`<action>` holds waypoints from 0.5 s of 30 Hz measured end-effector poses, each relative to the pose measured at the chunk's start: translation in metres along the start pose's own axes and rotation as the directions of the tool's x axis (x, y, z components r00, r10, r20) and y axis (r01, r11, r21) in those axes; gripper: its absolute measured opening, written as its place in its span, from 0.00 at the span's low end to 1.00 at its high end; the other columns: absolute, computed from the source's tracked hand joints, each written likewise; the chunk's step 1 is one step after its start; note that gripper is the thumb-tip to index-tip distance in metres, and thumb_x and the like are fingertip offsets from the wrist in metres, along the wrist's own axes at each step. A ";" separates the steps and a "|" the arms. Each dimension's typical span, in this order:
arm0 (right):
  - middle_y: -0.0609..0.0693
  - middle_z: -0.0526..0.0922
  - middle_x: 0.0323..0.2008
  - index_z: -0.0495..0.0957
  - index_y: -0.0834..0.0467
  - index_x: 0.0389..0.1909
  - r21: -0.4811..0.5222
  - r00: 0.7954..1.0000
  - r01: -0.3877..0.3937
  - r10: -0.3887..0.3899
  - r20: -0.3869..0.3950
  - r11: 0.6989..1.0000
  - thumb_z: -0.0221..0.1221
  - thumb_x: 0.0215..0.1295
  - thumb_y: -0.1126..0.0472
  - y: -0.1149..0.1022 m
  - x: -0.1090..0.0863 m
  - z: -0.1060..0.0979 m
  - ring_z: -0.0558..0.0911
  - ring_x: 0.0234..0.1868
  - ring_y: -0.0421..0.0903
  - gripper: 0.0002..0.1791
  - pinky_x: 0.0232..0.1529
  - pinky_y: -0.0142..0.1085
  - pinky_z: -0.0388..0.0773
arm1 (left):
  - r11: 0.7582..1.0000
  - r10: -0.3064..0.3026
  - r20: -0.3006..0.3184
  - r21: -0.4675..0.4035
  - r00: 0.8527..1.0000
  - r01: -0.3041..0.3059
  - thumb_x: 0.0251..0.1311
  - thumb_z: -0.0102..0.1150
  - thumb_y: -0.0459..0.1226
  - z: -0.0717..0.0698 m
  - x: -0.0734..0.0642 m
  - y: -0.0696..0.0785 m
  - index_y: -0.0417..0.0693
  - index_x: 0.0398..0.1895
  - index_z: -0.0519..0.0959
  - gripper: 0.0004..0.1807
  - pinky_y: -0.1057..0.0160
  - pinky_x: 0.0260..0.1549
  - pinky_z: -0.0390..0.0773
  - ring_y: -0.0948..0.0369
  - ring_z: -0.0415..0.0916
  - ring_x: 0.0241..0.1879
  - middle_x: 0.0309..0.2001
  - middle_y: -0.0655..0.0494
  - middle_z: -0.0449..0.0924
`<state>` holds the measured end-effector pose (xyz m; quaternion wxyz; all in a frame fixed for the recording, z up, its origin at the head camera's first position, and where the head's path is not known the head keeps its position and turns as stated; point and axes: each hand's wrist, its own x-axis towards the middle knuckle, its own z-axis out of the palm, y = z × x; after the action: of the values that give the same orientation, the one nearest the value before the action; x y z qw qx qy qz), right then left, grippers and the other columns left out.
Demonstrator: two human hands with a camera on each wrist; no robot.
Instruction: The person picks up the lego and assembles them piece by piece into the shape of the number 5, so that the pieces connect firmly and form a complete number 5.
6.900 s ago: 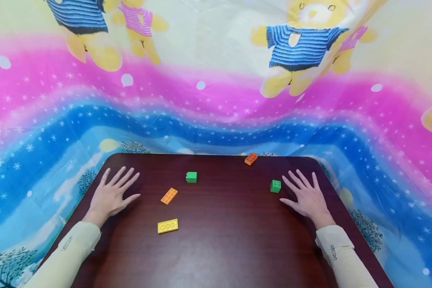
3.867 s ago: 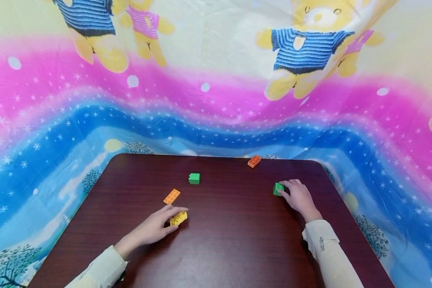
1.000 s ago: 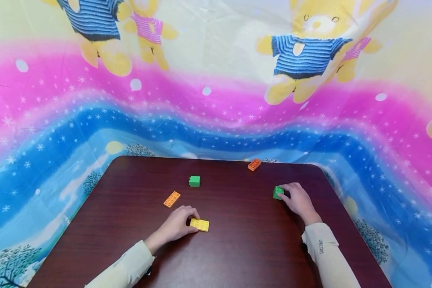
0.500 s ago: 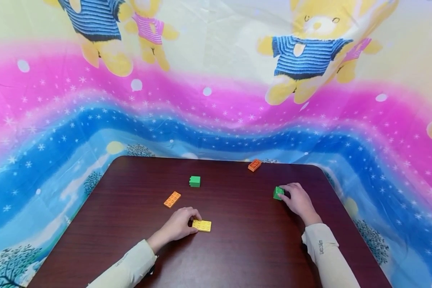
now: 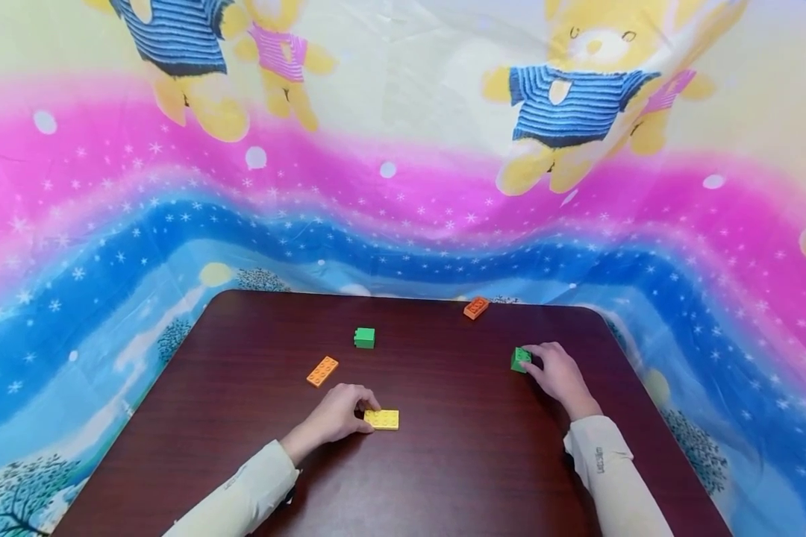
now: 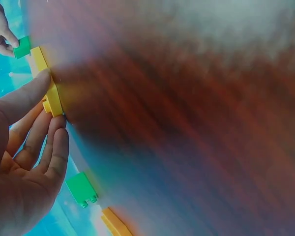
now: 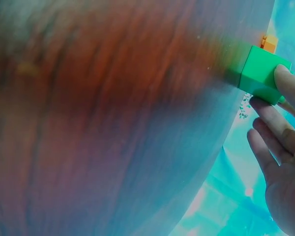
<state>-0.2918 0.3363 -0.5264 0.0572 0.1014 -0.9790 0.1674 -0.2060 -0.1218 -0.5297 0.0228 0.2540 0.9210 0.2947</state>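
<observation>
In the head view my left hand (image 5: 339, 414) pinches the left end of a flat yellow building brick (image 5: 384, 420), studs up, near the middle of the table. The left wrist view has the thumb on one long side of the yellow brick (image 6: 54, 96) and fingertips at the other. Over at the right, my right hand (image 5: 560, 377) pinches a green square brick (image 5: 520, 359) between thumb and fingers; its studs face up. The right wrist view shows the thumb pressed on a side of that green brick (image 7: 261, 73).
A flat orange brick (image 5: 322, 371) lies left of centre, with a second green brick (image 5: 365, 338) on its side behind it. A darker orange brick (image 5: 475, 308) lies at the far edge of the brown table (image 5: 443, 477). A printed cloth (image 5: 403, 224) hangs behind.
From resting spread on the table, both hands came to hold bricks. My left hand carried the yellow brick rightward, and it still shifts slightly right. The right hand stays on the green brick.
</observation>
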 end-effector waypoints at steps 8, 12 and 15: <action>0.73 0.73 0.67 0.77 0.61 0.67 -0.011 0.999 -0.017 0.018 0.032 1.000 0.63 0.73 0.53 -0.001 0.002 0.000 0.70 0.68 0.72 0.26 0.65 0.68 0.69 | 1.000 -0.012 -0.009 0.013 1.000 0.012 0.45 0.84 0.37 0.001 0.001 -0.004 0.54 0.37 0.90 0.15 0.63 0.41 0.81 0.65 0.82 0.37 0.36 0.62 0.88; 0.73 0.73 0.66 0.77 0.61 0.68 -0.005 0.999 -0.026 0.027 0.043 1.000 0.63 0.73 0.53 -0.001 0.002 0.000 0.71 0.67 0.72 0.27 0.65 0.68 0.69 | 1.000 -0.003 -0.018 -0.003 1.000 0.003 0.45 0.84 0.36 0.002 -0.001 -0.004 0.52 0.37 0.90 0.14 0.62 0.40 0.81 0.63 0.83 0.37 0.36 0.61 0.88; 0.69 0.78 0.60 0.76 0.61 0.68 0.004 0.999 -0.023 0.023 0.044 1.000 0.63 0.73 0.53 -0.001 0.002 0.000 0.76 0.61 0.69 0.27 0.61 0.67 0.73 | 1.000 0.008 -0.026 -0.008 1.000 -0.008 0.44 0.84 0.35 0.002 0.000 -0.004 0.51 0.37 0.90 0.15 0.62 0.39 0.81 0.62 0.83 0.37 0.35 0.60 0.88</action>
<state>-0.2932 0.3353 -0.5265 0.0335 0.0940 -0.9807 0.1681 -0.2069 -0.1235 -0.5336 0.0109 0.2537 0.9190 0.3017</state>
